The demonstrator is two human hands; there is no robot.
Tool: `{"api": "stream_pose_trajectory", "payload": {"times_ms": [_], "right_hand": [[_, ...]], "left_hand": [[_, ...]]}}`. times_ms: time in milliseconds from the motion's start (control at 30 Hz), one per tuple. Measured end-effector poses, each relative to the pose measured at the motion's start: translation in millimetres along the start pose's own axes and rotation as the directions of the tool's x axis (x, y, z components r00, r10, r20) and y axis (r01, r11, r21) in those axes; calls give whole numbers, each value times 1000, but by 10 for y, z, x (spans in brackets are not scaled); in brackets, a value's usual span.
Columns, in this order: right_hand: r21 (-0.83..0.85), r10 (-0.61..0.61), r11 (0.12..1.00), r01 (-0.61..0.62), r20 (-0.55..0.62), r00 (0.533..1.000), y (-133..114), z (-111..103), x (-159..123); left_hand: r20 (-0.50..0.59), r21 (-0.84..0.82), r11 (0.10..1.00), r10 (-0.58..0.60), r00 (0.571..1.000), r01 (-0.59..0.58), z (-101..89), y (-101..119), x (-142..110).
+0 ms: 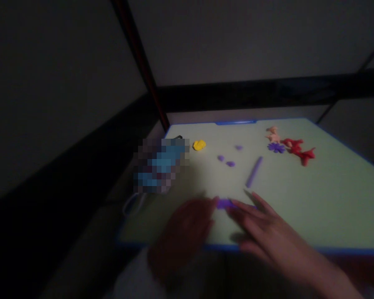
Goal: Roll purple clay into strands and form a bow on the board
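A purple strip of what looks like modelling clay (225,203) lies near the front edge of the board (339,203). At its left end are the fingertips of my left hand (187,220), which is dark and blurred, its fingers bent together. My right hand (268,230) lies over the strip's right part with its fingers stretched out and hides some of it. Beyond the hands is a purple clay stick (254,172). Small purple lumps, one of them (230,164), sit to the left of that stick.
Left of the hands is a blurred-out blue object (165,162) with a white cord (134,207). A yellow clay piece (199,145) lies near it. Farther right are a purple flower shape (276,148), a pale pink piece (273,136) and red pieces (307,156). A wall rises behind.
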State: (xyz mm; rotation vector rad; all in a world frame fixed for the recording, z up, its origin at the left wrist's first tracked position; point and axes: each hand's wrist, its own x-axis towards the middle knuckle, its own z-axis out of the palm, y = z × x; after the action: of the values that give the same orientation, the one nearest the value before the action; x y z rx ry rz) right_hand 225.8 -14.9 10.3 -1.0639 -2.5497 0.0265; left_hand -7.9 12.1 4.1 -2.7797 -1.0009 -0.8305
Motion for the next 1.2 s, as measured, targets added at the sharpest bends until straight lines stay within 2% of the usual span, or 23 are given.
{"api": "stream_pose_trajectory", "payload": {"times_ms": [133,233,400,500,767,1000,1200], "right_hand": [[-4,-8,1000,8,33,999,33,-61,-27],[-17,11,1000,-11,-18,1000,69,-95,-87],[-7,-42,999,41,-53,998,32,-67,-79],[12,-31,999,32,-51,998,1,-39,-32],[-39,-16,999,15,-34,999,0,-2,-20],[-24,-19,1000,19,-2,1000,33,-89,-67],[0,-16,1000,16,-10,1000,-9,-51,-12]], "left_hand": [[38,-24,999,-30,999,31,-18,6,-1],[63,-36,998,-56,996,58,-36,8,9],[119,-40,999,-7,993,12,-40,6,48],[148,-40,999,6,989,0,-31,8,59],[137,-50,999,15,990,-8,-16,4,49],[147,-72,997,7,989,4,-12,-3,40],[119,-80,997,21,993,-12,-6,-5,32]]}}
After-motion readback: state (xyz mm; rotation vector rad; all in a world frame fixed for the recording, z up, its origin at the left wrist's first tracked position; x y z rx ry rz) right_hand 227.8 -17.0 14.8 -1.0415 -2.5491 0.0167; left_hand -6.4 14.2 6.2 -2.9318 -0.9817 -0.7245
